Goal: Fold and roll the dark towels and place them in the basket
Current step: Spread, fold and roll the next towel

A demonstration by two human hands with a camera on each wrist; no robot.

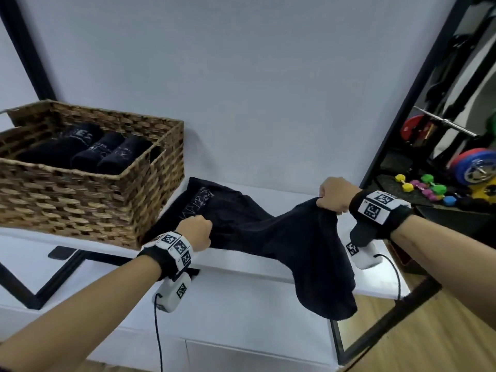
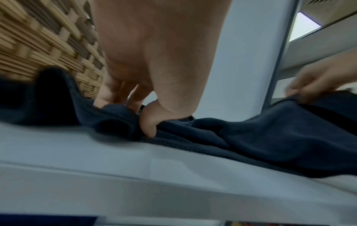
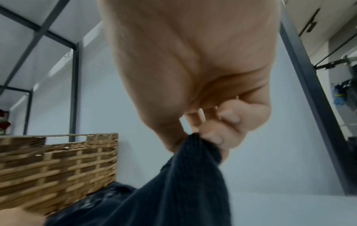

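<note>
Head view: we see a dark towel (image 1: 271, 237) lying crumpled across a white shelf top (image 1: 268, 275), stretched between our two hands. Its long axis runs from the left, just beside the wicker basket (image 1: 88, 194), toward the shelf's right end, where a loose flap hangs over the front edge. Our left hand (image 1: 194, 232) is clenched on the towel near the basket's front right corner; our right hand (image 1: 334, 197) pinches a bunched part and holds it raised above the shelf, nearer the right edge. Several rolled towels (image 1: 107, 154) already lie inside the basket. We judge the coming move to be spreading the towel flat along this left-to-right line, with the right hand carrying its end further right.

Left wrist view: our left hand's fingers (image 2: 148, 125) curl into the towel's fabric, low on the shelf, with basket weave touching or just behind the cloth. The right hand shows blurred at the far right, gripping the towel higher up.

Right wrist view: our right hand's fingertips (image 3: 212, 137) pinch a gathered fold, and the towel falls away from it down and left toward the basket.
</note>
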